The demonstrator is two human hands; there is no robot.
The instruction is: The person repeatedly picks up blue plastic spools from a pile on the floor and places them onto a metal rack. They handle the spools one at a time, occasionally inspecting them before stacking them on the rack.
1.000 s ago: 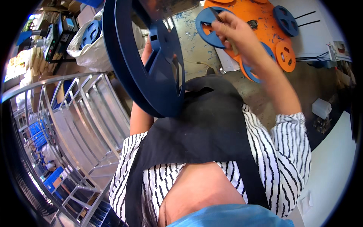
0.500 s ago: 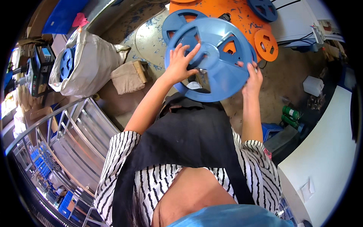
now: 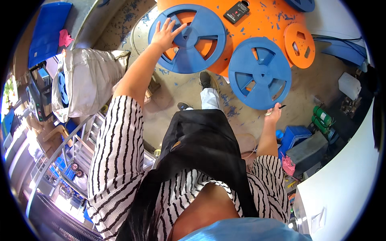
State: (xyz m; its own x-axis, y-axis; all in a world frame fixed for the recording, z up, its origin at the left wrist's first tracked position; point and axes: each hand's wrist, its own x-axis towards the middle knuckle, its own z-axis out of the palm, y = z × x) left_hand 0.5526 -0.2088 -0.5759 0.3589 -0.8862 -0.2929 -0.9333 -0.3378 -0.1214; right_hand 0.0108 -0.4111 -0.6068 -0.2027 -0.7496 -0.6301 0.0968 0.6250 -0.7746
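Observation:
Two large blue plastic reels with cut-out windows lie at the edge of the orange table [image 3: 249, 24]. Over the left reel [image 3: 205, 60], my left hand [image 3: 163, 38] spreads its fingers, seemingly resting on its disc beside the hub. The right reel [image 3: 261, 72] overhangs the table's near edge. Just below its rim, my right hand [image 3: 272, 115] is closed, with a slim dark pointed tool [image 3: 282, 107] sticking out of the fingers; its exact kind is too small to make out.
An orange reel [image 3: 299, 46] sits at the table's right side, and a black box-shaped device [image 3: 236, 12] lies at the back. Blue shavings litter table and floor. A white woven sack [image 3: 90, 84] with blue reels stands left, above a metal rail [image 3: 56, 132]. Green bottles [image 3: 321, 116] are at right.
The blue reel held up in both hands is no longer raised; two reels now lie apart on the table. My left hand moved left and forward, my right hand back toward me.

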